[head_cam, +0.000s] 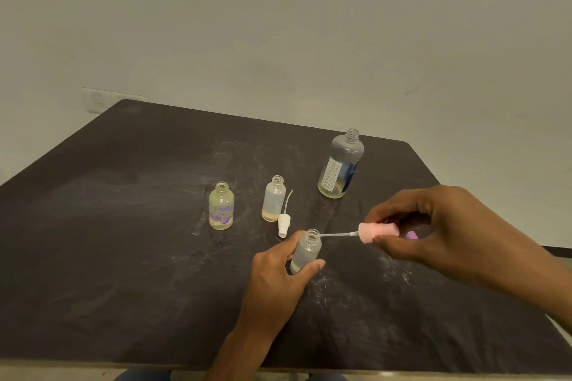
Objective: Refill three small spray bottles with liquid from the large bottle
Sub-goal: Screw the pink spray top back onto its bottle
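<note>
No text is reading clearly anywhere in this view. The large bottle is carrying a white label panel with lines of fine print beside a blue panel, but the print is showing too small and blurred to make out a word, a brand or a number. The small bottle with purple print is showing only a purple decoration near its base, and whether it includes lettering cannot be told.
</note>
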